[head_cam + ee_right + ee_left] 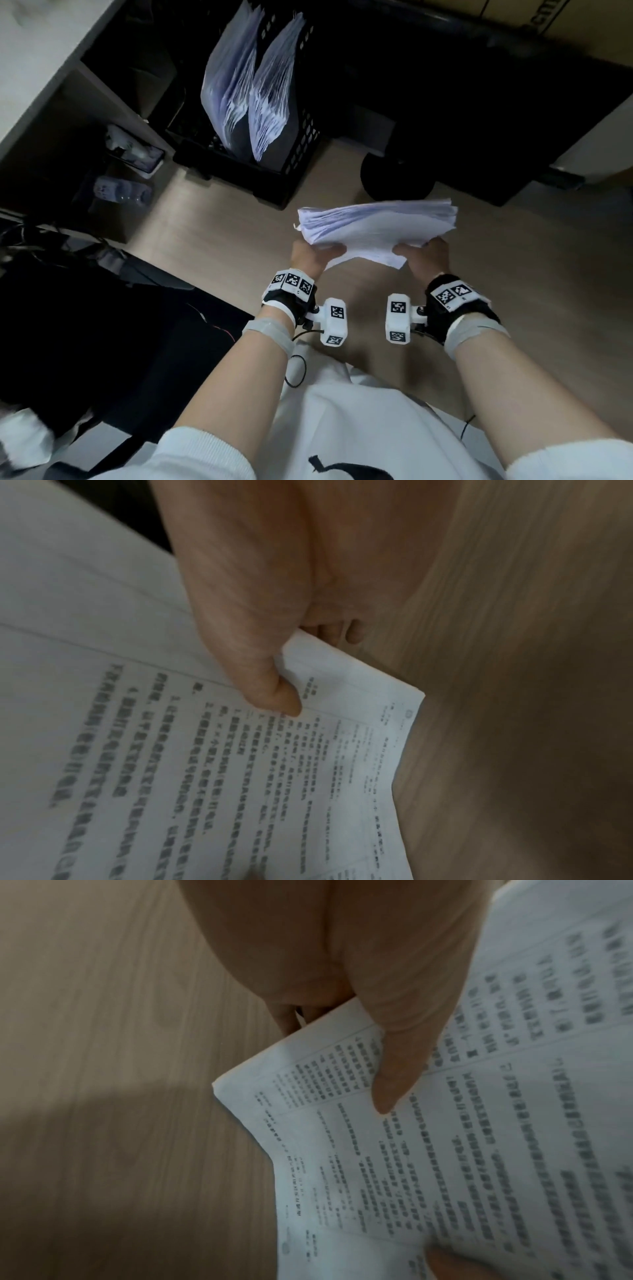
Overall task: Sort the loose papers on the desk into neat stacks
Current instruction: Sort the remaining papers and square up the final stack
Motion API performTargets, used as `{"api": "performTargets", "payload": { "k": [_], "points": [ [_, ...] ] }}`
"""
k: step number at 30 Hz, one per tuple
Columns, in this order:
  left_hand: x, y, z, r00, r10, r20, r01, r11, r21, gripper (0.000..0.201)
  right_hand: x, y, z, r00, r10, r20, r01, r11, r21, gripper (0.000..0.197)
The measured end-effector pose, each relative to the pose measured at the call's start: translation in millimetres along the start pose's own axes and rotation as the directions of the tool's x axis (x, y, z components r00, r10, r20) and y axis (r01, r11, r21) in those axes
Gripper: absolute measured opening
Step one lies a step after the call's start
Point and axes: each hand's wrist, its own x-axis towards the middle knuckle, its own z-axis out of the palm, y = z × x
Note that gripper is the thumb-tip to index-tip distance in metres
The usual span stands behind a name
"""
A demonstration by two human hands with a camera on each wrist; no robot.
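Observation:
A thick stack of printed white papers (373,229) hangs in the air above the wooden floor, held at its near edge by both hands. My left hand (313,255) grips the stack's left corner, thumb on top and fingers underneath. My right hand (423,255) grips the right corner the same way. In the left wrist view the thumb presses on the printed sheet (445,1150). The right wrist view shows the thumb pinching the papers (240,777) near their corner. The far edges of the stack are fanned and uneven.
A black mesh crate (291,161) on the floor ahead holds two upright bundles of paper (253,92). A shelf unit (78,113) with bottles stands at the left, dark furniture at the back right, and a black chair base (394,178) just beyond the stack.

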Motion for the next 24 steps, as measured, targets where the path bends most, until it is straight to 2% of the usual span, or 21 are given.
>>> {"api": "performTargets", "payload": {
  "k": [2, 4, 6, 11, 13, 16, 18, 19, 22, 24],
  "points": [
    [5.5, 3.6, 0.3, 1.000, -0.001, -0.011, 0.001, 1.000, -0.016, 0.036, 1.5, -3.5, 2.5, 1.000, 0.006, -0.016, -0.005, 1.000, 0.017, 0.017],
    [7.8, 9.4, -2.5, 1.000, -0.006, 0.007, 0.006, 1.000, 0.003, 0.039, 1.7, -12.1, 4.5, 1.000, -0.019, -0.003, 0.019, 1.000, 0.021, 0.017],
    [6.3, 13.3, -9.5, 0.999, -0.032, 0.014, 0.033, 0.998, -0.050, 0.037, -1.0, -22.2, 6.0, 0.999, -0.028, 0.015, 0.028, 0.998, 0.059, 0.018],
    [-17.5, 17.0, -43.2, 0.982, 0.052, 0.181, -0.006, 0.971, -0.241, 0.039, -14.0, -57.0, 19.2, 0.996, -0.060, 0.070, 0.054, 0.995, 0.085, 0.010],
    [-31.3, 16.1, -60.3, 0.982, 0.053, 0.183, 0.000, 0.960, -0.280, 0.040, -21.2, -69.4, 30.9, 0.990, -0.101, 0.100, 0.092, 0.992, 0.086, 0.010],
    [-41.6, 16.6, -88.9, 0.994, 0.108, -0.029, -0.112, 0.979, -0.169, 0.029, -31.9, -86.7, 58.3, 0.975, -0.134, 0.179, 0.120, 0.989, 0.091, 0.014],
    [-47.2, 21.1, -111.1, 0.972, 0.133, -0.193, -0.146, 0.988, -0.056, 0.016, -37.5, -96.4, 82.9, 0.959, -0.148, 0.243, 0.138, 0.989, 0.059, 0.003],
    [-48.1, 21.1, -123.1, 0.955, 0.151, -0.255, -0.165, 0.986, -0.036, 0.015, -40.4, -101.9, 95.7, 0.947, -0.171, 0.272, 0.169, 0.985, 0.034, 0.003],
    [-49.1, 24.9, -162.6, 0.896, 0.168, -0.411, -0.240, 0.962, -0.132, 0.013, -43.5, -120.5, 138.7, 0.883, -0.247, 0.400, 0.294, 0.954, -0.058, 0.006],
    [-44.1, 25.8, -191.1, 0.855, 0.107, -0.507, -0.224, 0.958, -0.177, 0.018, -42.4, -129.9, 170.3, 0.842, -0.248, 0.479, 0.324, 0.943, -0.081, 0.021]
  ]
}}
